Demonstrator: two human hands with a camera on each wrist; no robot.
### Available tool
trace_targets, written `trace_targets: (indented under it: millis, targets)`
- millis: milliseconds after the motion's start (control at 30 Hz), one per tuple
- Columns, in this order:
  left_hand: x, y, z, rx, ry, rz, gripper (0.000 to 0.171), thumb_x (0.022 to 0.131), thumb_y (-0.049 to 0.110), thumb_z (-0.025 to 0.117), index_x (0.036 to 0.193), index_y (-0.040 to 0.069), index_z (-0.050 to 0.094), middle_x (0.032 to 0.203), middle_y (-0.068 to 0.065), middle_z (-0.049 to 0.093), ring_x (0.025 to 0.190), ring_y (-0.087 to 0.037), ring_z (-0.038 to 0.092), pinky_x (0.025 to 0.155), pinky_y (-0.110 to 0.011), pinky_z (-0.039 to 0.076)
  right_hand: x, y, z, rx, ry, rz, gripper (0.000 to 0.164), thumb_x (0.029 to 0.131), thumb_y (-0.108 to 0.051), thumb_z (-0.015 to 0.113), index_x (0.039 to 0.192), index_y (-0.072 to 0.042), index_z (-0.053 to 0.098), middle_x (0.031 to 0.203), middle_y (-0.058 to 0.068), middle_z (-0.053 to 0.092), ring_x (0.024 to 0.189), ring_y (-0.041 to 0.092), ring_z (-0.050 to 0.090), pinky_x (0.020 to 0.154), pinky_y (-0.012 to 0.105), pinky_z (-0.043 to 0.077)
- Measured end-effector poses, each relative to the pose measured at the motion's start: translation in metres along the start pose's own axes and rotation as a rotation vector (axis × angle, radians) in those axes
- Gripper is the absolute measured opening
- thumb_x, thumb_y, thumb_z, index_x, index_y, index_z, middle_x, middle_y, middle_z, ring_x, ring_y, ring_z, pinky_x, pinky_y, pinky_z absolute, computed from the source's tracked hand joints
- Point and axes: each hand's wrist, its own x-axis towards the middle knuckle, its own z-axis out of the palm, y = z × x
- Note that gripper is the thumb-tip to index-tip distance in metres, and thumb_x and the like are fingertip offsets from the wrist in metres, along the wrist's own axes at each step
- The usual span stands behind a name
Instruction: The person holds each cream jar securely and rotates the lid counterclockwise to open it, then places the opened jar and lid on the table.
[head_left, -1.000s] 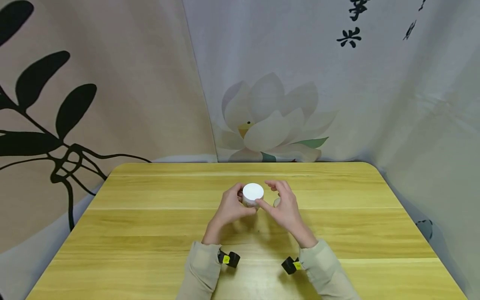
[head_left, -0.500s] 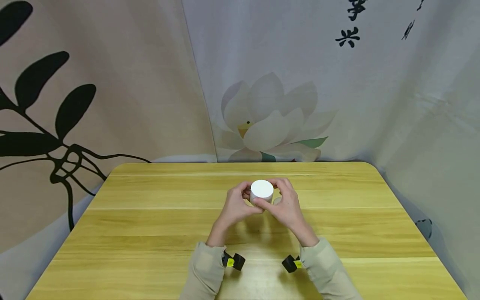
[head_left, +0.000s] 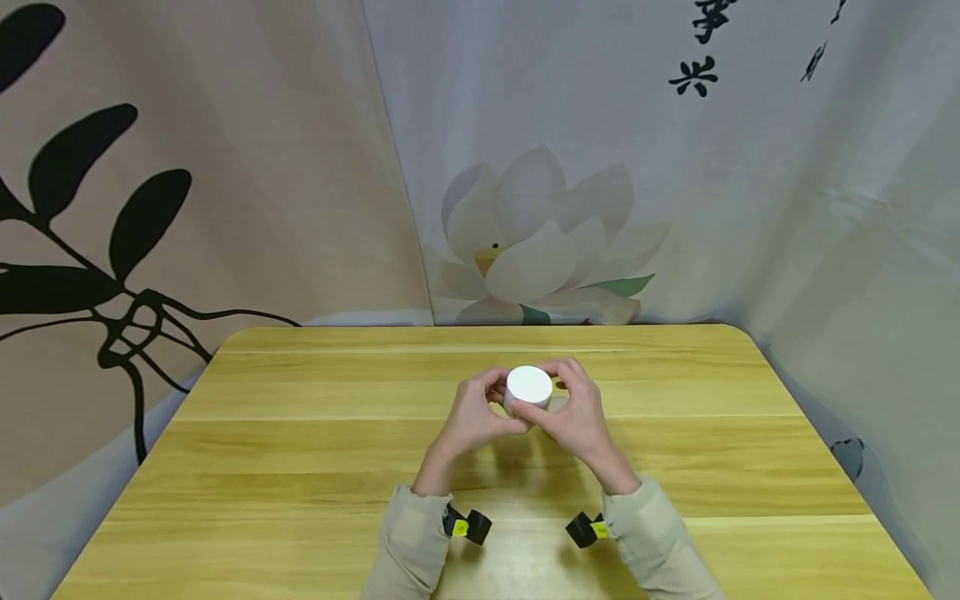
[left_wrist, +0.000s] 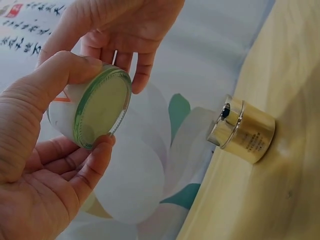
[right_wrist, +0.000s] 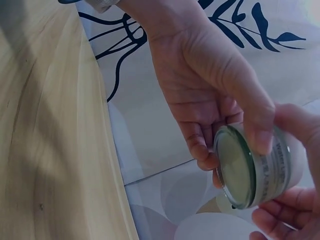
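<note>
My left hand (head_left: pixel 477 410) grips a small round cosmetic jar (head_left: pixel 528 386) above the table, thumb and fingers around its clear, green-tinted glass base. Its flat white lid faces up in the head view. From the other side my right hand (head_left: pixel 573 410) holds the jar at the lid, thumb in front and fingers behind. The left wrist view shows the pale underside of the jar (left_wrist: pixel 104 111). Printed lettering runs round the side of the jar (right_wrist: pixel 272 167) in the right wrist view. A gold jar (left_wrist: pixel 248 134) stands on the table, mostly hidden by my right hand in the head view.
The wooden table (head_left: pixel 300 467) reaches back to a hanging cloth (head_left: pixel 315 167) printed with dark leaves, a lotus and black characters. Black wrist cameras sit at both cuffs, above the tabletop.
My left hand has brought the jar to the right. My right fingers, spread apart from it earlier, have closed around the lid. In the last half second the jar has dipped slightly.
</note>
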Motion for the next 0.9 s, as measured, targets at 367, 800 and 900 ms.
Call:
trace_targets:
  millis: [367, 800, 900]
  targets:
    - [0.004, -0.024, 0.005, -0.019, -0.012, 0.017, 0.045, 0.064, -0.004, 0.077, 0.106, -0.010, 0.061, 0.090, -0.017, 0.062, 0.078, -0.025, 0.056, 0.073, -0.043, 0.052, 0.001, 0.004, -0.005, 0.063, -0.051, -0.025, 0.040, 0.067, -0.016, 0.085, 0.100, -0.006, 0.065, 0.101, 0.008, 0.060, 0.095, 0.022, 0.053, 0.079, 0.041, 0.041]
    - [0.006, -0.041, 0.010, -0.010, 0.032, 0.007, 0.053, 0.063, 0.000, 0.080, 0.111, -0.006, 0.061, 0.092, -0.012, 0.063, 0.080, -0.018, 0.056, 0.073, -0.038, 0.054, 0.001, -0.002, -0.007, 0.000, -0.054, 0.086, 0.058, 0.064, -0.022, 0.085, 0.110, -0.003, 0.054, 0.111, 0.011, 0.052, 0.107, 0.030, 0.046, 0.088, 0.050, 0.036]
    - [0.006, -0.041, 0.010, -0.004, 0.042, 0.003, 0.052, 0.063, 0.001, 0.080, 0.111, -0.006, 0.062, 0.091, -0.012, 0.063, 0.080, -0.018, 0.055, 0.073, -0.038, 0.053, 0.002, -0.003, -0.007, -0.012, -0.037, 0.106, 0.054, 0.062, -0.023, 0.087, 0.104, -0.005, 0.057, 0.109, 0.009, 0.053, 0.108, 0.028, 0.046, 0.088, 0.048, 0.036]
